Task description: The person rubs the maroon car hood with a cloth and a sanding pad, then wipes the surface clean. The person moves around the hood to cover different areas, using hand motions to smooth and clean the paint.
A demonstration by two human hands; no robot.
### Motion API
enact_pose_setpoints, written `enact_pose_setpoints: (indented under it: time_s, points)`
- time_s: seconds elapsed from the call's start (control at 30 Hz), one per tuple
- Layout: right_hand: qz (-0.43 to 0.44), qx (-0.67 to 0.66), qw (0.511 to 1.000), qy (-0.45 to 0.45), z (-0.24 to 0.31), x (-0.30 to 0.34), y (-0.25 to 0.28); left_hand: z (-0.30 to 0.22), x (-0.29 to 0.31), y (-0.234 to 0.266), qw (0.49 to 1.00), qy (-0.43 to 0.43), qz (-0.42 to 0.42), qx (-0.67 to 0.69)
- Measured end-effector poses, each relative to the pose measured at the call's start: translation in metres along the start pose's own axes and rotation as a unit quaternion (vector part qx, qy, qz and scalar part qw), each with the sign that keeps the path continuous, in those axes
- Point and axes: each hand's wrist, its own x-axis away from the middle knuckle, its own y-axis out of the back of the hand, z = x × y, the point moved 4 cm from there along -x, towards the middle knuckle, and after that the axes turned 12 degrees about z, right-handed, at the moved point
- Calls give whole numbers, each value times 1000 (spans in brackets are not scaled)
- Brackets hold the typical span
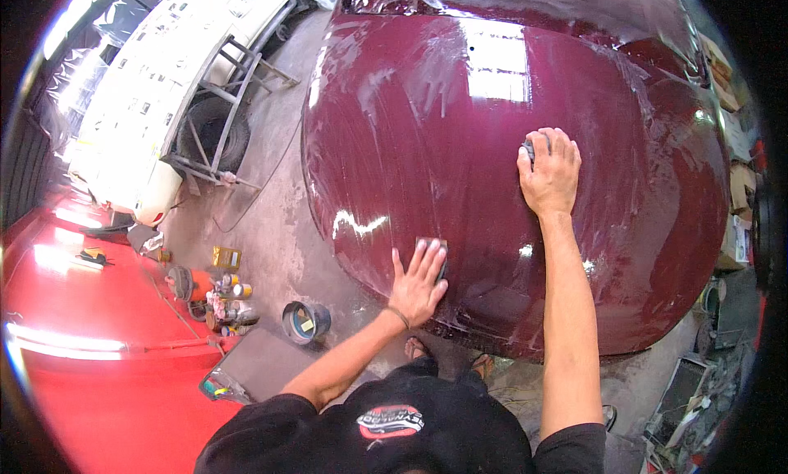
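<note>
A white vehicle body (135, 96) fills the upper left of the frame, a glossy red surface (98, 400) the lower left.
A metal frame (201, 169) and dark tire (239, 137) stand beside the white body; toward lower left, an orange container (192, 284), cans (241, 291) and a dark bucket (321, 325); far right, cardboard boxes (743, 181).

The support surface is a maroon car hood (484, 195), glossy and streaked with pale film. Directly on it: a dark block (443, 270) under the left hand (417, 292), near edge; a dark pad (528, 150) under the right hand (552, 174), farther and rightward.
</note>
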Motion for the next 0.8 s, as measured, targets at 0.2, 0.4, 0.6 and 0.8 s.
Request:
enact_pose_setpoints:
  time_s: [0.2, 0.4, 0.6, 0.8]
  points:
    - [-1, -2, 1000, 27, 0, 1, 5, 42, -236, 142, 995, 32, -90, -13]
    - [3, 15, 999, 46, -1, -1, 5, 10, -226, 121, 987, 50, -150, 31]
    - [-28, 24, 997, 63, -12, -1, 6, -70, 5, -25, 980, 110, -79, 147]
    - [-9, 26, 996, 84, 5, -4, -2, 136, -9, 9, 903, 367, -173, 142]
